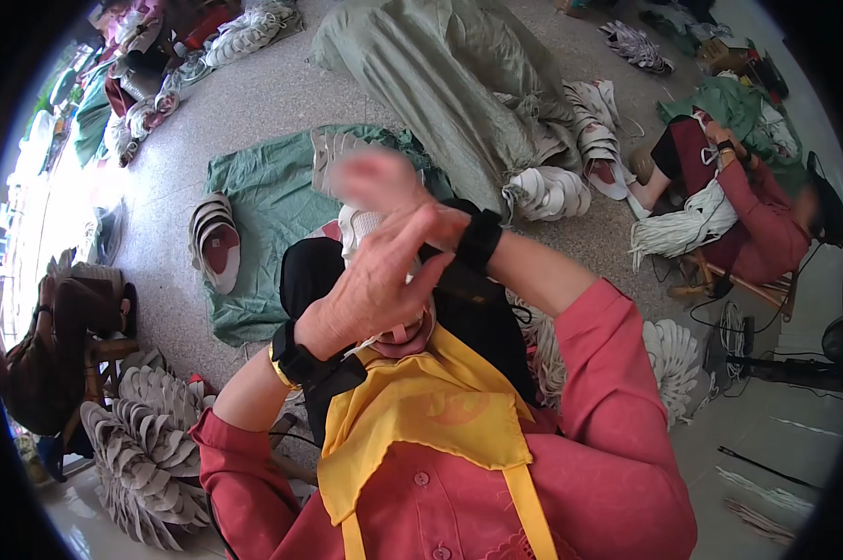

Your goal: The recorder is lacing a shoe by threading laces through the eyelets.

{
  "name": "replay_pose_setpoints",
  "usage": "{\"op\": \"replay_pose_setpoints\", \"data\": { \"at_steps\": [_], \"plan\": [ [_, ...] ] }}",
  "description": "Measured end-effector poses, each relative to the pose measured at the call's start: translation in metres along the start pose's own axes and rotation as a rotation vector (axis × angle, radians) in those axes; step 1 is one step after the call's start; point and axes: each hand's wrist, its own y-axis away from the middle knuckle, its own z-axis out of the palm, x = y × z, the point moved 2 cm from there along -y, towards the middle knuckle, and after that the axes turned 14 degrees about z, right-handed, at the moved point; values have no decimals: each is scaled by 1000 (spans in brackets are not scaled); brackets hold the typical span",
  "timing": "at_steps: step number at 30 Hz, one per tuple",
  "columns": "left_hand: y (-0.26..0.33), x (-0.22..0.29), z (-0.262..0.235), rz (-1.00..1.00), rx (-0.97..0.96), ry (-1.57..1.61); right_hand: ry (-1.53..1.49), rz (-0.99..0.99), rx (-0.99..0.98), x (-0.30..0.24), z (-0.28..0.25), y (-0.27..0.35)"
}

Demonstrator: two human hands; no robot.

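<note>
My left hand (361, 294) is over my lap, its visible index finger and thumb stretched out and apart near my right wrist; its other fingers are partly hidden. My right hand (384, 182) crosses ahead of it, smeared by motion, so its fingers cannot be read. Under and between the hands, a woven white shoe piece (358, 227) shows in part, and a pinkish rounded opening (405, 338) lies on the yellow apron (421, 401). Ahead on a green sheet (267, 191) rest a stack of pale shoe uppers (335, 154) and, to the left, a nested stack of shoes (218, 245).
A large grey-green sack (440, 75) lies ahead, with bundled white shoe parts (547, 193) beside it. At right, a seated person (748, 205) handles white cords (687, 224). Grey layered pieces (146, 448) are piled at lower left, near another person's legs (90, 317).
</note>
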Motion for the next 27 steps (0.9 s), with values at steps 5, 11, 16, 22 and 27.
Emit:
{"op": "replay_pose_setpoints", "data": {
  "at_steps": [5,11,16,22,27],
  "plan": [
    [6,-13,-14,-143,162,-142,-291,64,-53,0,-32,7],
    [32,-67,-21,-343,378,-30,-128,41,-10,10,-37,35],
    [54,-99,-20,-611,567,475,246,-16,-34,18,-30,87],
    [72,-92,-21,-731,659,666,285,-50,14,33,-42,108],
    [95,-83,-17,-720,575,563,393,-144,109,39,-43,129]
  ]
}}
